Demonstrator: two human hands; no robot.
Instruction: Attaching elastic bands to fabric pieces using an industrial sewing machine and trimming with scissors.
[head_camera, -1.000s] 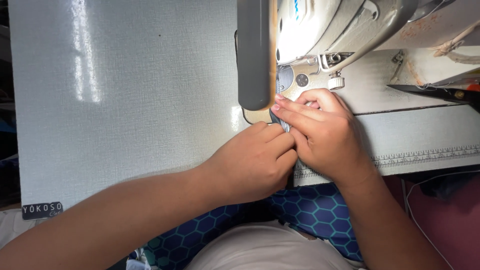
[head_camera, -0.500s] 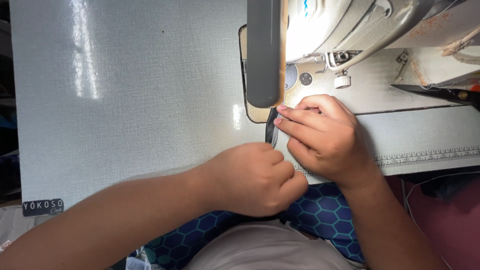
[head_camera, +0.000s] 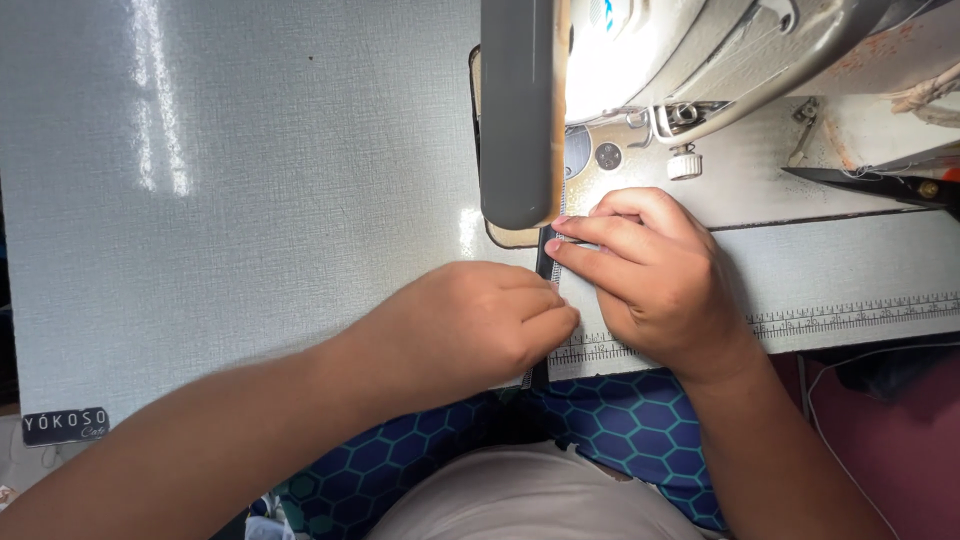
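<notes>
Dark strip (head_camera: 545, 262) runs toward the machine, pinched by left hand (head_camera: 470, 325) and right hand (head_camera: 650, 275).

Strip (head_camera: 545, 262) between hands, before sewing machine (head_camera: 680, 60)

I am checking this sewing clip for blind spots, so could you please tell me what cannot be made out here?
All in the head view:
- Needle and presser foot: hidden behind the grey machine head.
- Dark strip: mostly covered by the left hand and right hand.
- Scissors: cut off by the right edge.
- Ruler markings: too small to read.
</notes>
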